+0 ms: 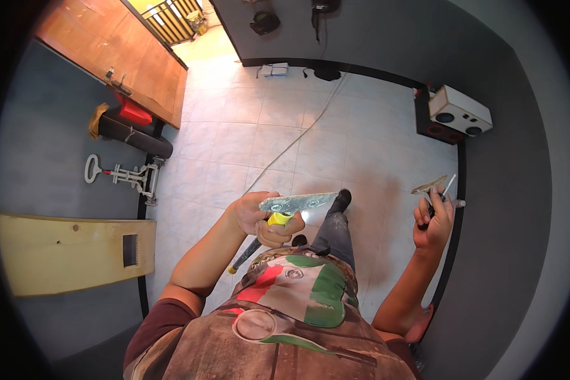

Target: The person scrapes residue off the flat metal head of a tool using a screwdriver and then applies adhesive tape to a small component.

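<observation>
My left hand [266, 225] is closed around a yellow fitting [278, 218] on a dark pole [247, 252], with a flat grey metal plate [297, 202] across its top. My right hand [434, 218] is off to the right, closed on a screwdriver [448, 185] with a dark handle and a thin light shaft, and also has a small flat tan piece [427, 185] at its fingertips. A small pale object behind the right fingers is too small to make out.
A cable [297, 137] crosses the tiled floor [228, 145]. A wooden door [145, 76], dark roll [136, 139], white frame [126, 177] and yellow panel [69, 253] are left. Speakers [456, 111] stand by the right wall; white bundles [274, 70] lie at the back.
</observation>
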Action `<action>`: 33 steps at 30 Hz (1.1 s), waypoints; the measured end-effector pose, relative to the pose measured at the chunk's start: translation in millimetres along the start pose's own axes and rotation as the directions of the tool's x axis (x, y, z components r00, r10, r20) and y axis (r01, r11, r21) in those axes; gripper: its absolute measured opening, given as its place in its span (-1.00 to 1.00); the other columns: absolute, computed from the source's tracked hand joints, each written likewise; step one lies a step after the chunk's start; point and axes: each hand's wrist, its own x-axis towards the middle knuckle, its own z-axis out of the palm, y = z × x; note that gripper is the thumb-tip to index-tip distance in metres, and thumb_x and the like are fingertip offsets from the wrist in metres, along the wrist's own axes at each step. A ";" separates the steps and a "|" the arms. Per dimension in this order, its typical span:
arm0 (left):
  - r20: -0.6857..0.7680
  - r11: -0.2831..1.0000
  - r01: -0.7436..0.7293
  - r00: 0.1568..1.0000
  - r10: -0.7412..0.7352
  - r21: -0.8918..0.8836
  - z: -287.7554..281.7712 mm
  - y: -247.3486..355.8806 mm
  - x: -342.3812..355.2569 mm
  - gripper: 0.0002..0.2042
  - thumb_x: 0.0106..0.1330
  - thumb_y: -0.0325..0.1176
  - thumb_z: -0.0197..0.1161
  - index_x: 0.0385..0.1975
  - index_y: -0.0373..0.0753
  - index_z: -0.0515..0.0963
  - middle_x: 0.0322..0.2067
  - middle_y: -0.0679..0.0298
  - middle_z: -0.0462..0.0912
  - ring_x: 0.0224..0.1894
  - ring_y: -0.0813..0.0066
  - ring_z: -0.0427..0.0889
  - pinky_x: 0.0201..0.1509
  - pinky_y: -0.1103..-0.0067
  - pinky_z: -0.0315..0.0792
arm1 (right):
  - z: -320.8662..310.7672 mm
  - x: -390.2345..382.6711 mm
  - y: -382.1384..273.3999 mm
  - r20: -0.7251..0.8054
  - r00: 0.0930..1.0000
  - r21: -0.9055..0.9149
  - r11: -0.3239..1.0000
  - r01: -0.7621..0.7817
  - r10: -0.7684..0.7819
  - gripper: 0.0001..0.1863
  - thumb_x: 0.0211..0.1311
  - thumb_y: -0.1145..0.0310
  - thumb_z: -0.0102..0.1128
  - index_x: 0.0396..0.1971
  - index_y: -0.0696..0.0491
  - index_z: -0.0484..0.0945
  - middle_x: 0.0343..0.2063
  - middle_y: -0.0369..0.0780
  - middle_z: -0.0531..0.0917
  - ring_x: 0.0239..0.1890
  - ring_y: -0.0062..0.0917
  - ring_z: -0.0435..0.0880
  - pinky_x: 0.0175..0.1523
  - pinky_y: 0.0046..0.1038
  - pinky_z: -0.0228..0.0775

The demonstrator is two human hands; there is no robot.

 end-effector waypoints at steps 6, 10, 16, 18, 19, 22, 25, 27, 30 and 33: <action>-0.199 0.977 -0.113 0.969 0.148 0.181 -41.8 82.8 6.9 -0.40 0.35 0.23 0.25 -0.60 -0.23 0.31 -0.75 0.52 0.24 -0.75 0.74 0.16 -0.70 0.67 -0.03 | 11.3 154.0 26.4 -0.032 0.994 -0.006 0.995 -0.102 0.102 -0.90 0.45 0.41 0.23 -0.20 0.03 0.48 -0.57 -0.41 0.42 -0.70 -0.76 0.19 -0.62 -0.62 0.02; -0.422 0.938 -0.236 0.845 0.328 0.254 -50.1 122.3 -8.5 -0.44 0.40 0.20 0.23 -0.57 -0.18 0.33 -0.75 0.53 0.23 -0.74 0.75 0.13 -0.70 0.66 -0.03 | 59.5 252.7 32.8 0.008 0.984 -0.012 0.984 -0.176 0.176 -0.89 0.43 0.43 0.26 -0.20 -0.02 0.49 -0.56 -0.41 0.46 -0.71 -0.75 0.22 -0.64 -0.62 0.06; -0.683 0.887 -0.298 0.565 0.462 0.353 -59.8 163.9 -40.6 -0.52 0.55 0.10 0.08 -0.54 -0.13 0.34 -0.73 0.56 0.17 -0.72 0.77 0.11 -0.69 0.68 -0.06 | 172.1 380.9 40.0 0.180 0.956 -0.149 0.967 -0.206 0.231 -0.88 0.41 0.45 0.28 -0.22 -0.03 0.49 -0.54 -0.41 0.49 -0.71 -0.75 0.28 -0.66 -0.61 0.09; -0.768 0.875 -0.277 0.421 0.483 0.398 -67.8 173.6 -48.9 -0.51 0.55 0.12 0.09 -0.51 -0.14 0.37 -0.73 0.56 0.17 -0.72 0.78 0.08 -0.69 0.70 -0.07 | 216.6 408.4 51.5 0.240 0.939 -0.197 0.960 -0.201 0.246 -0.88 0.41 0.45 0.28 -0.22 -0.03 0.49 -0.54 -0.40 0.49 -0.71 -0.75 0.28 -0.66 -0.61 0.09; -0.804 0.870 -0.263 0.340 0.488 0.417 -73.5 177.6 -54.9 -0.51 0.55 0.13 0.10 -0.50 -0.15 0.39 -0.73 0.56 0.18 -0.73 0.79 0.06 -0.69 0.70 -0.08 | 239.2 417.6 62.0 0.279 0.926 -0.212 0.957 -0.198 0.254 -0.89 0.41 0.46 0.28 -0.21 -0.02 0.50 -0.56 -0.40 0.47 -0.71 -0.76 0.29 -0.66 -0.61 0.10; -0.869 0.867 -0.291 0.174 0.464 0.405 -101.2 190.9 -79.1 -0.53 0.56 0.11 0.09 -0.51 -0.13 0.39 -0.73 0.55 0.18 -0.73 0.77 0.06 -0.68 0.70 -0.06 | 303.8 436.2 96.7 0.419 0.858 -0.287 0.940 -0.185 0.297 -0.91 0.42 0.48 0.27 -0.24 0.01 0.52 -0.62 -0.41 0.44 -0.74 -0.76 0.28 -0.66 -0.61 0.12; -0.879 0.837 -0.380 0.111 0.464 0.394 -128.8 219.4 -112.5 -0.51 0.57 0.14 0.04 -0.52 -0.12 0.38 -0.73 0.54 0.18 -0.73 0.75 0.06 -0.68 0.69 -0.04 | 362.9 450.1 134.7 0.465 0.812 -0.350 0.916 -0.199 0.354 -0.91 0.41 0.46 0.29 -0.24 0.04 0.53 -0.68 -0.46 0.41 -0.76 -0.78 0.26 -0.67 -0.61 0.11; -0.873 0.811 -0.430 0.098 0.478 0.396 -150.7 248.0 -146.1 -0.49 0.57 0.17 0.01 -0.50 -0.12 0.38 -0.74 0.53 0.19 -0.74 0.74 0.06 -0.68 0.69 -0.04 | 397.5 465.0 160.1 0.478 0.808 -0.400 0.904 -0.150 0.345 -0.91 0.40 0.45 0.30 -0.26 0.06 0.54 -0.69 -0.46 0.42 -0.77 -0.79 0.25 -0.69 -0.61 0.09; -0.842 0.774 -0.479 0.123 0.526 0.414 -189.8 299.2 -206.2 -0.49 0.57 0.18 0.01 -0.49 -0.12 0.38 -0.74 0.53 0.18 -0.75 0.74 0.06 -0.68 0.69 -0.04 | 447.5 491.7 192.1 0.440 0.844 -0.526 0.850 -0.034 0.306 -0.90 0.39 0.44 0.31 -0.28 0.07 0.55 -0.70 -0.46 0.43 -0.78 -0.80 0.25 -0.70 -0.60 0.06; -0.842 0.789 -0.400 0.071 0.535 0.467 -216.1 359.6 -264.0 -0.53 0.53 0.13 0.13 -0.50 -0.13 0.41 -0.74 0.52 0.22 -0.75 0.76 0.08 -0.68 0.70 -0.05 | 494.4 516.4 211.4 0.359 0.885 -0.644 0.765 0.006 0.295 -0.89 0.36 0.42 0.34 -0.30 0.08 0.56 -0.70 -0.46 0.43 -0.77 -0.80 0.27 -0.70 -0.60 0.05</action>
